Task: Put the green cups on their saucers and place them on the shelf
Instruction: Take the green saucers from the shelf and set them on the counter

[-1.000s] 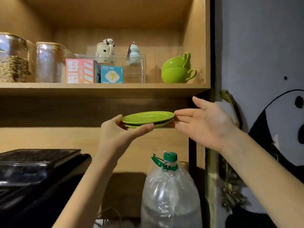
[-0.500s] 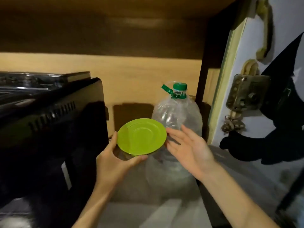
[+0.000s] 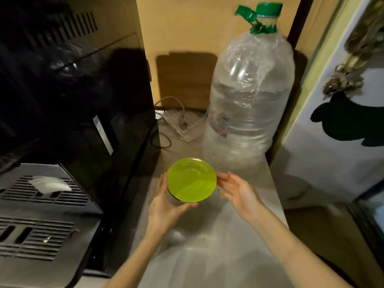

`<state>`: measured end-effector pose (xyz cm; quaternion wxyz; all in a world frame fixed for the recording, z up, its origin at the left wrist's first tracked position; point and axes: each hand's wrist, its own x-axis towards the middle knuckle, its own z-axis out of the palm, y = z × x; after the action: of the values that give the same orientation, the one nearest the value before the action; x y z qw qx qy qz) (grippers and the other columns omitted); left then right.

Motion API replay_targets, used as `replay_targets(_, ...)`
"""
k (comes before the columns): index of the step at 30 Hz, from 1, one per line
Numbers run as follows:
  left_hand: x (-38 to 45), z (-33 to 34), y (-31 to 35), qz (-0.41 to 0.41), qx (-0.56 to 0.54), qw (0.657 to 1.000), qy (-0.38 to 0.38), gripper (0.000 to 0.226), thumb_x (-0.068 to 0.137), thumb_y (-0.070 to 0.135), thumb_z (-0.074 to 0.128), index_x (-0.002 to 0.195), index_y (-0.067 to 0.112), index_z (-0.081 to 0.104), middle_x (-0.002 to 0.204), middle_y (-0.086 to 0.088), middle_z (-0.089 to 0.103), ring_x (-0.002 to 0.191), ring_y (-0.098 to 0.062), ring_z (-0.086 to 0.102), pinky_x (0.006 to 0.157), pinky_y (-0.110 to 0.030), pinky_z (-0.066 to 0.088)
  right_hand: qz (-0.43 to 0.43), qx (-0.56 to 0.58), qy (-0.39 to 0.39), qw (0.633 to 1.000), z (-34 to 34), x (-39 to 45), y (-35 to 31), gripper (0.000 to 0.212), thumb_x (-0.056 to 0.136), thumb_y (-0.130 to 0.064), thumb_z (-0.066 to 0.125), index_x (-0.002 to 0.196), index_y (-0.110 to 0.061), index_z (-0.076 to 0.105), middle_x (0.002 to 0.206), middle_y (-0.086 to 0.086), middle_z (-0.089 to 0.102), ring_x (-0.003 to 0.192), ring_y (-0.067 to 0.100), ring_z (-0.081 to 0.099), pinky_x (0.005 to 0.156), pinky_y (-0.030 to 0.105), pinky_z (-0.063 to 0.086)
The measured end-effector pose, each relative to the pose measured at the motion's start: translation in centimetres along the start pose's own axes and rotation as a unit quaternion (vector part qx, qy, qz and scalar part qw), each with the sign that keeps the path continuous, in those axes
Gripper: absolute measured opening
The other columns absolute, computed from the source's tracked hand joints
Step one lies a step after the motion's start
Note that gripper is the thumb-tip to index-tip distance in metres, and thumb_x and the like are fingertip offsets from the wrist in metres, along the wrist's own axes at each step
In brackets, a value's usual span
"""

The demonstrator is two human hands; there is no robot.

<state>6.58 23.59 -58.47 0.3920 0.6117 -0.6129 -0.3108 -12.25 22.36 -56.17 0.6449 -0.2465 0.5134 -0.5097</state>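
Pale and glossy, the bench (image 3: 207, 256) runs away from me toward a tan back wall, hemmed in on the left by a tall black appliance (image 3: 79, 84) with slotted vents near its top. Nearer on that left side sits a grey machine (image 3: 41, 221) with a grilled top, and a crumpled white scrap (image 3: 49, 185) lies on its grille. At the far right of the bench stands a large clear water bottle (image 3: 251, 96) wrapped in plastic film, capped in green (image 3: 269, 8) with a green carry handle beside the cap. Behind it, low against the wall, a white power strip (image 3: 182, 123) and its cord lie in the corner. I hold the green saucers (image 3: 191, 179) in my left hand (image 3: 166, 206), which grips them from below and from the left, thumb up along the left rim and fingers curled under the near edge. A second rim peeks out beneath the top one, so they sit as a stack. They hover above the bench, just in front of the bottle's base; I cannot tell whether they touch the surface. My right hand (image 3: 239, 194) is open, palm turned toward the saucers, fingertips just beside the right rim and holding nothing.
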Motion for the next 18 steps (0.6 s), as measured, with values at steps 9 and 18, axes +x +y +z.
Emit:
replay_targets(9, -0.4, 1.6, -4.1, -0.066, 0.025, 0.997, -0.022, 0.116, 0.031, 0.046, 0.082, 0.136, 0.018, 0.040, 0.139, -0.006, 0.050, 0.128, -0.022, 0.044, 0.105, -0.036, 0.039, 0.025, -0.217, 0.053, 0.974, -0.8, 2.1, 4.6, 0.034, 0.096, -0.019, 0.036, 0.106, -0.011, 0.067, 0.108, 0.006, 0.064, 0.068, 0.010, 0.038, 0.054, 0.022, 0.028)
replay_targets(18, 0.0, 3.0, -6.1, -0.093, 0.060, 0.992, -0.054, 0.122, 0.038, 0.052, 0.080, 0.142, 0.016, 0.028, 0.149, -0.006, 0.036, 0.138, -0.022, 0.032, 0.109, -0.033, 0.029, 0.052, -0.229, 0.074, 0.969, -1.6, 3.8, 5.9, 0.031, 0.093, -0.024, 0.043, 0.104, -0.012, 0.069, 0.081, 0.000, 0.056, 0.067, 0.011, 0.038, 0.054, 0.023, 0.028)
